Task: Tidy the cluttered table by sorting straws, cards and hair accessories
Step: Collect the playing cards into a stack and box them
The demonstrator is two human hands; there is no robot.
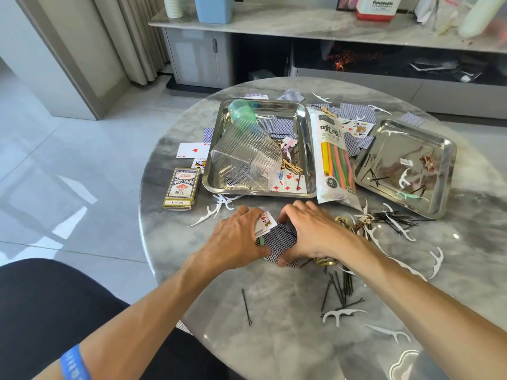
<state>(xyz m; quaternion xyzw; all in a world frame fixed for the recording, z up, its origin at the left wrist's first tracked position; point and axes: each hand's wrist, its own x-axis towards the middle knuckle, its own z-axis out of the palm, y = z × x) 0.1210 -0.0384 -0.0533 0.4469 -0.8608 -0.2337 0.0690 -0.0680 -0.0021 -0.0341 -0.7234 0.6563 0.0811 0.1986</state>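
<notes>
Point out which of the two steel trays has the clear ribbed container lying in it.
The larger steel tray, left of the straw packet. The clear ribbed container lies tipped inside it; the smaller tray on the right holds only small items.

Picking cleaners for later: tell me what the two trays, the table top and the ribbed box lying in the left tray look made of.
Both trays: polished metal, likely stainless steel, with mirror-like reflections. Table top: glossy grey veined stone, marble or an imitation; the veining and window glare suggest it. Ribbed box: clear, ridged plastic or glass; cards show through it.
</notes>
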